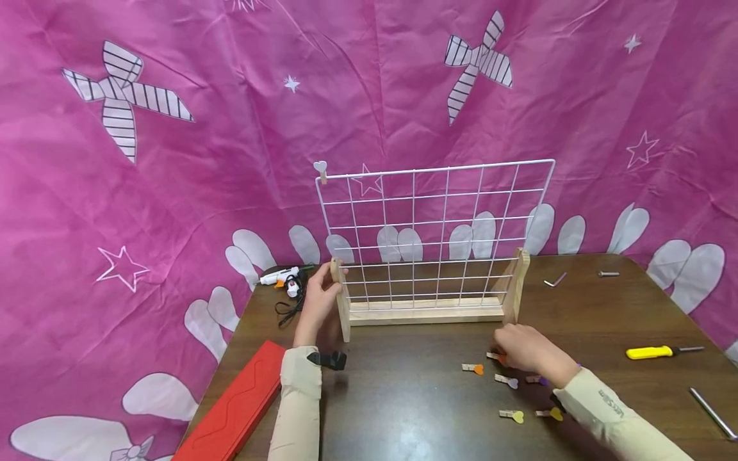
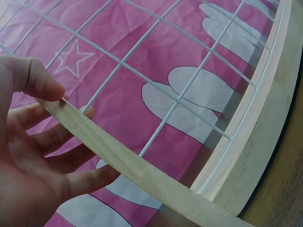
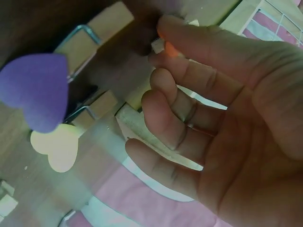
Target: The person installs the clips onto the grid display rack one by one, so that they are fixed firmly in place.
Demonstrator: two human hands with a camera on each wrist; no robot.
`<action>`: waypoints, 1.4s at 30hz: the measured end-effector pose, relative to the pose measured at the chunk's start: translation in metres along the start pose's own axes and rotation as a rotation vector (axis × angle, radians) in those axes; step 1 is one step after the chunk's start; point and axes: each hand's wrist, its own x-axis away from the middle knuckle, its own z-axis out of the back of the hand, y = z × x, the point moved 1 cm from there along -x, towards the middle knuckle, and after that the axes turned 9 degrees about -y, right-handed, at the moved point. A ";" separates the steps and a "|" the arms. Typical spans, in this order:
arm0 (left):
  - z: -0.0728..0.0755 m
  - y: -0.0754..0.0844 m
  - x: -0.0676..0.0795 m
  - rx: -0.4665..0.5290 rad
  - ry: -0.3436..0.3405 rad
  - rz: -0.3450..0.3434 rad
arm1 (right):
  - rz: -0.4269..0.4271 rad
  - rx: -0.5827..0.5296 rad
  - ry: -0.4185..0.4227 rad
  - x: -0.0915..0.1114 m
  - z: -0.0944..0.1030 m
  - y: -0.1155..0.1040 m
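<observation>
A white wire grid [image 1: 444,224] stands upright in a wooden base [image 1: 426,314]. My left hand [image 1: 319,294] grips the top of the base's left side post [image 2: 118,156], thumb on one side and fingers on the other. A clothespin with a white heart [image 1: 320,168] is clipped at the grid's upper left corner. In front of the right post, my right hand [image 1: 527,349] pinches an orange-heart clothespin [image 3: 171,48] between thumb and index finger, low over the table. Around that hand lie clothespins with orange [image 1: 474,369], white [image 1: 507,381], purple [image 3: 40,92] and yellow [image 1: 513,416] hearts.
A red box [image 1: 233,410] lies at the left, near the left forearm. Behind it are a white glue gun [image 1: 279,276] and black cord. On the right lie a hex key [image 1: 556,280], a bolt [image 1: 608,274], a yellow screwdriver [image 1: 651,352] and a metal rod [image 1: 713,415].
</observation>
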 end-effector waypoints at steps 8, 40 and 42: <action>-0.001 -0.002 0.002 -0.007 0.001 -0.011 | -0.030 -0.059 -0.049 0.003 0.003 0.001; -0.003 0.002 0.005 -0.022 0.028 -0.007 | 0.398 0.155 0.344 -0.020 0.211 -0.086; -0.003 0.002 0.005 -0.017 0.029 -0.011 | 0.417 0.232 0.340 -0.026 0.229 -0.096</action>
